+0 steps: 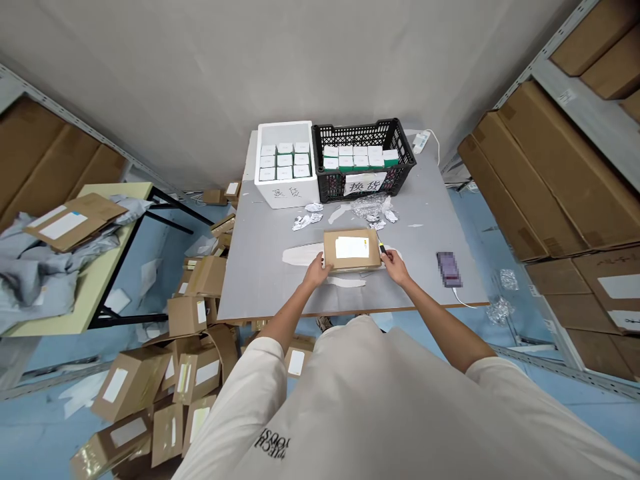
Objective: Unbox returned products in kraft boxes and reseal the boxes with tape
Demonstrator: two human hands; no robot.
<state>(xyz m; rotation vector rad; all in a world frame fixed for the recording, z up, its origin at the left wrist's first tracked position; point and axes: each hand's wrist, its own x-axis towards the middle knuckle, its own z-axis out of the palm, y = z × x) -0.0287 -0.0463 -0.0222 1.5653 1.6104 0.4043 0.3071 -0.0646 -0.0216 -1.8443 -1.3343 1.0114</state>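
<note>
A small brown cardboard box (351,249) with a white label on top lies on the grey table (280,280) in front of me. My left hand (317,272) grips the box's near left corner. My right hand (394,266) rests against its right end, fingers closed around a small yellow and black tool (382,247), likely a cutter. White backing strips lie under and beside the box.
At the table's far edge stand a white foam box (286,193) and a black crate (395,143), both filled with small white boxes. Crumpled plastic scraps (370,208) lie between. A phone (449,269) rests at right. Parcels (165,387) pile on the floor left; shelves of cartons flank both sides.
</note>
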